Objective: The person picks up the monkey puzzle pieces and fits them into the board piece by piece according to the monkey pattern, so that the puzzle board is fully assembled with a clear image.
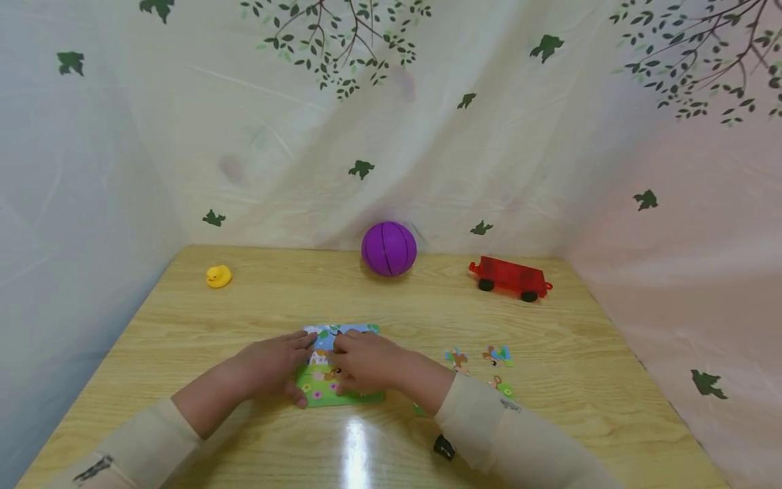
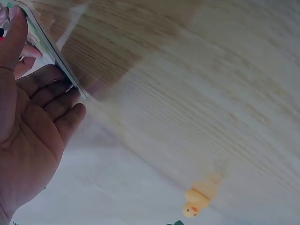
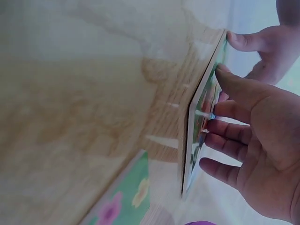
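1. Pale cloth printed with leaves and branches hangs behind and beside a wood-grain table; the head view cuts off the table's near edge.
2. On the table lies a picture puzzle board, between the two hands, much of its middle and right side covered by them.
3. The left hand rests along the board's left side, fingers extended, thumb near the lower corner; the left wrist view crops this hand.
4. The right hand reaches over the board, fingers fairly straight and touching it; whether a small piece sits under the fingertips cannot be made out.
5. Loose puzzle pieces lie to the right, some partly hidden by the right sleeve. Beside that sleeve is a black object, too unclear to name.
6. Farther back stand a yellow duck, a purple ball and a red wagon; the right wrist view catches only the ball's edge.
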A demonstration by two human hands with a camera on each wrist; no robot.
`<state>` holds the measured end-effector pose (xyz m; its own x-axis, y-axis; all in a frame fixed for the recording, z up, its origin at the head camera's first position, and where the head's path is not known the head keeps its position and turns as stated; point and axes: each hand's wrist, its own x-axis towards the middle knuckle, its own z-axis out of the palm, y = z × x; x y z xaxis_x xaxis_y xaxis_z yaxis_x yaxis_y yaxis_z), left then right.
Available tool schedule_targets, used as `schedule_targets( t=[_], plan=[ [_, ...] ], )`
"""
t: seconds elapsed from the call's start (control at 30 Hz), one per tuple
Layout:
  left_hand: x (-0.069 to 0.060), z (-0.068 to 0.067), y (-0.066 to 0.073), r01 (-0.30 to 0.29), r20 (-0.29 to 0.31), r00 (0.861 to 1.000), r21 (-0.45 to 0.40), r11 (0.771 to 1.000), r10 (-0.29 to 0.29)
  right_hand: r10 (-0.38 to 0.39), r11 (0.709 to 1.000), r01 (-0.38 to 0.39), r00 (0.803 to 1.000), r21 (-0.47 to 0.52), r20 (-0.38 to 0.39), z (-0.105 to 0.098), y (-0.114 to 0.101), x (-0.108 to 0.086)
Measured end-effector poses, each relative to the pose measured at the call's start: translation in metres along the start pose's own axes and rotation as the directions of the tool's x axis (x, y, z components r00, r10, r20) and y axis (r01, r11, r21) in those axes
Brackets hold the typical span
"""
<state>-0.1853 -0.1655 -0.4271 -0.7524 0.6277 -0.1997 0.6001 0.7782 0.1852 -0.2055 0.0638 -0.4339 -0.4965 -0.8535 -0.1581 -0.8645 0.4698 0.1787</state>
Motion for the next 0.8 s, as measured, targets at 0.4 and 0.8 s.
schedule_targets(
  t=[0.4,0.8],
  plan=[
    [0.003,-0.001,0.001,0.043,0.027,0.999,-0.121,0.992,-0.041,-0.005,1.0,0.005,1.0,0.02,0.02,0.001,-0.004,-0.021],
    [0.006,-0.007,0.007,0.075,0.113,0.992,-0.11,0.991,-0.063,0.275,0.903,-0.273,0.961,0.332,0.041,-0.004,0.055,-0.083]
  ],
)
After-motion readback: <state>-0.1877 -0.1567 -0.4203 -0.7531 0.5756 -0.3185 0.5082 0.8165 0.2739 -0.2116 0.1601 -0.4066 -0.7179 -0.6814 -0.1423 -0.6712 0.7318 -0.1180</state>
